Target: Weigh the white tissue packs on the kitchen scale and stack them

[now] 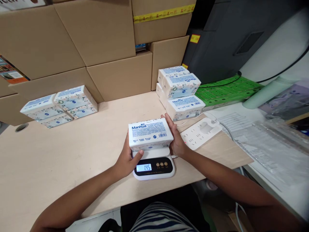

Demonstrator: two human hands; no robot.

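With our left hand (126, 163) and right hand (178, 140) we grip the tissue pack (151, 133) by its ends; it lies between them, long axis left to right, over the scale (154, 166).

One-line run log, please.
left hand: touching Manhua pack, left side | right hand: touching right side | pack: over scale | display: lit

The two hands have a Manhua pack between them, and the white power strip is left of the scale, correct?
Not quite: the head view shows the white power strip to the right of the scale. The left hand and right hand do have the Manhua pack between them.
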